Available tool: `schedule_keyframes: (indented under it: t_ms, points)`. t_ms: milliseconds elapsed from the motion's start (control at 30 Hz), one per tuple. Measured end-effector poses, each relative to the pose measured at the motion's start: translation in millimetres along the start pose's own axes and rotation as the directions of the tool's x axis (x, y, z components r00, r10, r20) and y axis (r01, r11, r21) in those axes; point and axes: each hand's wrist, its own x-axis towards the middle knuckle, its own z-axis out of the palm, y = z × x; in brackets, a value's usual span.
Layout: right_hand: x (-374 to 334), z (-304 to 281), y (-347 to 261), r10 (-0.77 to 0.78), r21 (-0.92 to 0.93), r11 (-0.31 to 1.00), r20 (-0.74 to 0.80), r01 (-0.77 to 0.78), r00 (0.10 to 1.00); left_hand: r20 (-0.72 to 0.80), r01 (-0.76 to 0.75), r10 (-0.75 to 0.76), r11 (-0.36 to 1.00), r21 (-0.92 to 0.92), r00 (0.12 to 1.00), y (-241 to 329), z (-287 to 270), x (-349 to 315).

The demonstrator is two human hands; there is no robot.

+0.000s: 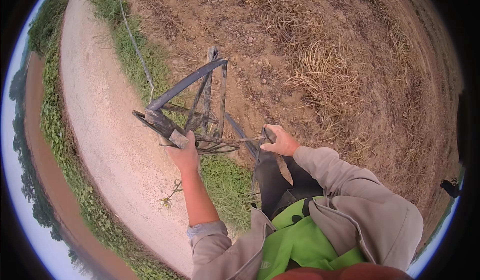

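Note:
A dark, muddy frame of bars and a thick curved tube point(187, 84) stands tilted in front of me. My left hand point(184, 152) is closed around its near left end, beside a small flat greyish block point(178, 139). Thin dark strips or rods point(215, 142) run from that end toward the right. My right hand point(281, 141) pinches the right end of a muddy strip point(251, 139) between thumb and fingers. Under that hand, against my dark trousers point(275, 180), hangs a flat brown pointed piece point(284, 169); whether it joins the strip I cannot tell.
A pale gravel track point(110, 110) runs along the left, edged by green grass point(225, 180). Ploughed brown soil with dry stalks point(325, 75) spreads to the right. A thin grey hose or pipe point(132, 37) lies along the grass beyond the frame. A dark blue tube point(239, 130) passes behind the strip.

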Motion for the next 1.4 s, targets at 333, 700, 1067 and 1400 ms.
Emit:
schedule_keyframes:
  t_ms: [333, 700, 1067, 1400]
  points:
    - [-56.9, -149.2, -185.2, -0.544, 0.160, 0.788, -0.271, 0.594, 0.794, 0.404, 0.170, 0.233, 0.646, -0.744, 0.884, 222.4, 91.7, -67.2]
    - [-186.9, -232.3, -207.3, -0.559, -0.150, 0.815, -0.460, 0.560, 0.690, 0.784, 0.538, 0.465, 0.570, -0.621, 0.412, 337.6, 146.2, -167.1]
    - [-290.1, -323.6, -126.2, -0.212, 0.228, 0.756, -0.802, 0.613, 0.559, 0.623, -0.406, 0.702, 0.710, -0.575, 0.345, 351.4, 189.4, -270.7]
    - [-343.6, -369.9, -98.7, -0.138, 0.400, 0.275, -0.884, 0.874, 0.447, 0.722, -0.610, 0.632, 0.699, -0.373, 0.282, 239.4, 245.9, -395.2]
